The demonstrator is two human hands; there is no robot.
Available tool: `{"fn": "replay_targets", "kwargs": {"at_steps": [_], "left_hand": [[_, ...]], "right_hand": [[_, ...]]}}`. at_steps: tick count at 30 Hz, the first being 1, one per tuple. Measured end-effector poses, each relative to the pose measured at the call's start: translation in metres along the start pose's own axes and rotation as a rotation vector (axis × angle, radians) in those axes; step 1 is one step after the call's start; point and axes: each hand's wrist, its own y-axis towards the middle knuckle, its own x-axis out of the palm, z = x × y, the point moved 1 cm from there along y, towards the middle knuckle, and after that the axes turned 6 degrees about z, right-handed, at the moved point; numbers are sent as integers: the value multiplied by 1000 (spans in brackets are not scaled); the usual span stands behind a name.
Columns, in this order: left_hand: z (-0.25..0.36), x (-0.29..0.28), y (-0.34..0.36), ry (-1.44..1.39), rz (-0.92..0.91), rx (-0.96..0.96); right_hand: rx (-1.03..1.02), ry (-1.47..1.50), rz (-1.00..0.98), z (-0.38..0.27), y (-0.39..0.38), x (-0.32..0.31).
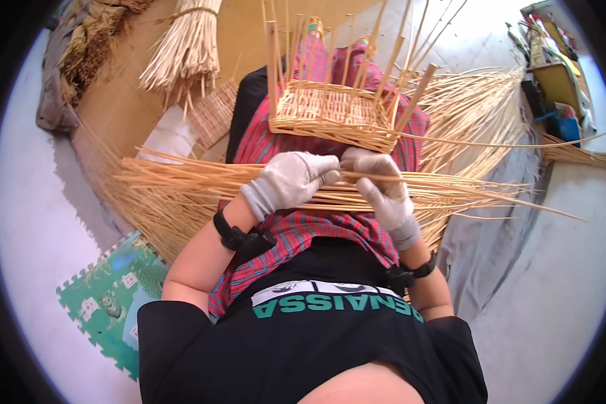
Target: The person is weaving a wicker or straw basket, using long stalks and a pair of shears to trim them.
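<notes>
A bundle of long tan cane strands [195,176] lies crosswise over my lap. Above it, my left hand [291,180], in a pale work glove, has its fingertips pinched together at the end of a single cane strand [373,177]. My right hand [386,195], gloved too, is close beside it, with that strand between its thumb and curled fingers. The fingers there are slightly blurred. Just beyond my hands, a partly woven rectangular basket [330,131] rests on my legs. Thick corner posts and thin upright stakes rise from its base.
A large spread of cane [475,114] lies to the right on grey cloth. At the far left stands a tied bundle of pale strips [185,50], near a woven panel [214,113]. A green foam mat [111,303] is at lower left. Assorted items crowd a box [555,84] at far right.
</notes>
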Motion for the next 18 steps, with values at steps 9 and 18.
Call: {"fn": "replay_targets", "kwargs": {"at_steps": [9, 18], "left_hand": [[-48, -10, 6, 216, 382, -116], [-58, 17, 11, -163, 480, -536]], "right_hand": [[-193, -69, 540, -16, 7, -62], [-185, 41, 587, 10, -14, -87]]}}
